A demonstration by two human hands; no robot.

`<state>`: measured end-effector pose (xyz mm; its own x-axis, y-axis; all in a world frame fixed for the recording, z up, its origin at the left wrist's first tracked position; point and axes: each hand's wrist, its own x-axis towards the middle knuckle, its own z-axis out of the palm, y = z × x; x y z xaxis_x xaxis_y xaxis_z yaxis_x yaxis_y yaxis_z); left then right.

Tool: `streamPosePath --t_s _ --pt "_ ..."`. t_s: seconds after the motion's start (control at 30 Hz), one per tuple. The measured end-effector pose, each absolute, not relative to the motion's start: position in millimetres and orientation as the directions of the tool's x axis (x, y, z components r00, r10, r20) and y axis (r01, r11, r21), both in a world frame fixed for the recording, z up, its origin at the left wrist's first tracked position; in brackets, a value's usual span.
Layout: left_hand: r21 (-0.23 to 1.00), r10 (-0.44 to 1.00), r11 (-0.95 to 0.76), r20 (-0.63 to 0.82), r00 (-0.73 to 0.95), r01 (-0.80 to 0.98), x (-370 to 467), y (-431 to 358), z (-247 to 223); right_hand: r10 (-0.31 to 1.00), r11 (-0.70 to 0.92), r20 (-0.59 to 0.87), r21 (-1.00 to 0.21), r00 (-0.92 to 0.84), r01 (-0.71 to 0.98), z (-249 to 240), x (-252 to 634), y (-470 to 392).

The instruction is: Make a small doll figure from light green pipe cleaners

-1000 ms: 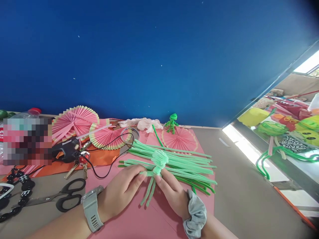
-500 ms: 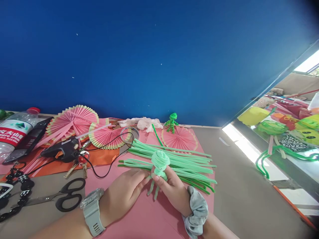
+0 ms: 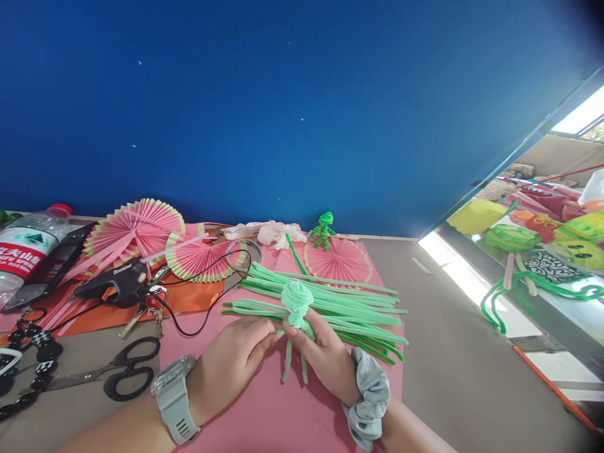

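A pale green pipe-cleaner figure [image 3: 297, 297], with a coiled round head and two legs hanging down, stands between my hands above pink paper. My right hand [image 3: 325, 355] grips its body between thumb and fingers. My left hand [image 3: 238, 358], with a grey watch on the wrist, pinches at the figure's left side, seemingly on a short arm end; the fingertips partly hide it. Just behind lies a bundle of light and darker green pipe cleaners [image 3: 358, 308]. A finished-looking brighter green pipe-cleaner figure [image 3: 323, 231] stands at the back by the blue wall.
Black scissors [image 3: 127, 371], a beaded strap [image 3: 44, 358], keys [image 3: 158, 314] and a black glue gun [image 3: 116, 283] with its cord lie left. Pleated pink paper fans [image 3: 136, 229] and a plastic bottle [image 3: 28, 245] are behind them. A white strip [image 3: 421, 265] lies right.
The figure has tilted more upright and shifted slightly left, its legs now hanging straighter. Both hands keep hold of it, and the view has shifted slightly.
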<state>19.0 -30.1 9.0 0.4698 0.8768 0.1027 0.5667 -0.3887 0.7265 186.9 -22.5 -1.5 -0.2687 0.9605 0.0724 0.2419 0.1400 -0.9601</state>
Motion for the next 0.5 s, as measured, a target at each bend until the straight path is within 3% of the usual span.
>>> streamPosePath --t_s 0.17,0.3,0.5 --pt "0.688 0.889 -0.392 0.112 0.444 0.611 18.6 -29.7 6.5 0.959 0.105 0.039 -0.969 -0.281 0.223 3.8 186.0 -21.6" --pt "0.75 0.92 -0.312 0.085 0.382 0.584 16.2 -26.2 2.8 0.954 0.038 -0.018 -0.983 -0.298 0.181 8.3 187.7 -20.7" --pt "0.832 0.971 -0.211 0.12 0.204 0.513 11.2 -24.6 -1.2 0.96 -0.178 -0.213 -0.966 -0.18 0.189 5.2 187.8 -22.0"
